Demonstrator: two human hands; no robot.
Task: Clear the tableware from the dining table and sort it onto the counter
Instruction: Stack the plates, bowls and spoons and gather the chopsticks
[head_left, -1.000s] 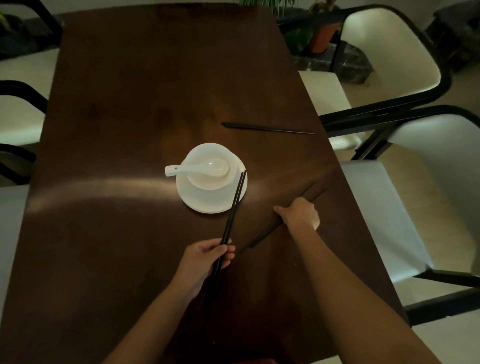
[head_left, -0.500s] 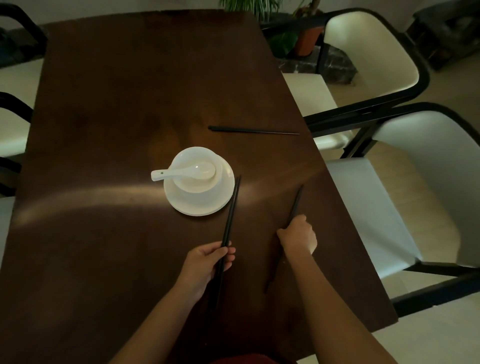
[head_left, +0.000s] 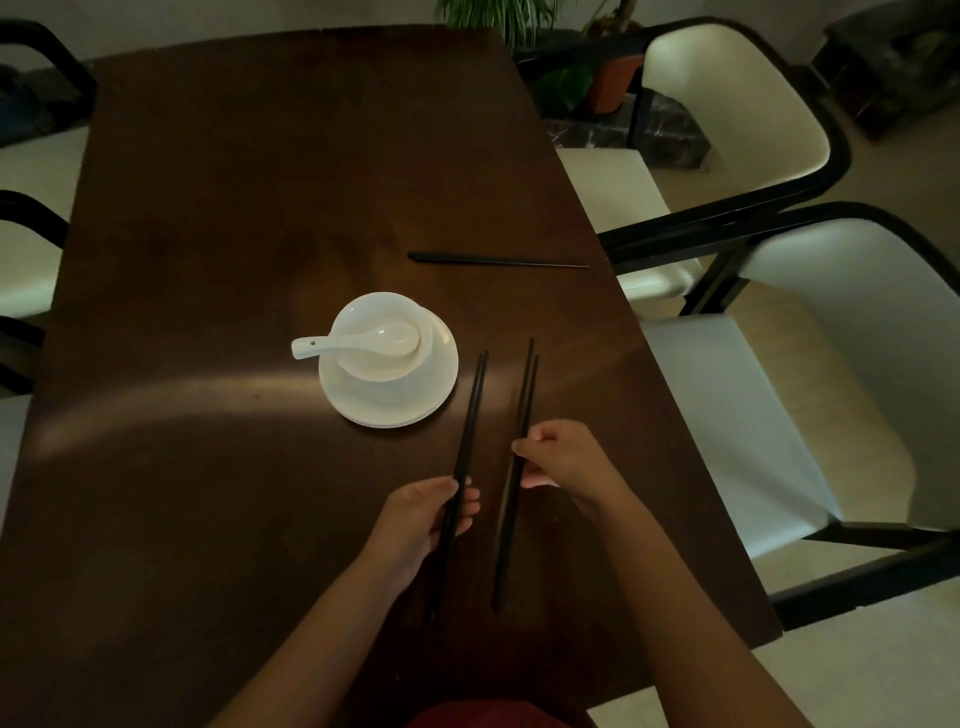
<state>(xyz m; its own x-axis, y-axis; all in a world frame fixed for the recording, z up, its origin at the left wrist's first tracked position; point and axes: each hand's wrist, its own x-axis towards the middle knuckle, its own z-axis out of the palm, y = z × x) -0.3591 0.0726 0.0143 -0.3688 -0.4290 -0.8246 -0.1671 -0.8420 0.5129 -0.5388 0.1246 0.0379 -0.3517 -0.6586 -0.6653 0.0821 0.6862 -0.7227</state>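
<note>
On the dark wooden table (head_left: 249, 218) stands a white bowl (head_left: 382, 340) on a white plate (head_left: 415, 400), with a white spoon (head_left: 343, 343) lying across the bowl. My left hand (head_left: 423, 519) grips a pair of black chopsticks (head_left: 470, 415) that point away from me, right of the plate. My right hand (head_left: 563, 462) pinches a second black pair (head_left: 524, 400), held almost parallel to the first. A third pair of chopsticks (head_left: 493, 260) lies flat farther off, near the table's right edge.
Two white chairs with black frames (head_left: 727, 119) (head_left: 831, 364) stand along the right side of the table. More chairs (head_left: 31, 218) are at the left. Potted plants (head_left: 587, 78) sit beyond the far right corner.
My right hand has lifted its pair of chopsticks off the table and swung it towards me, beside the pair in my left hand. The left hand has drawn its pair away from the plate.
</note>
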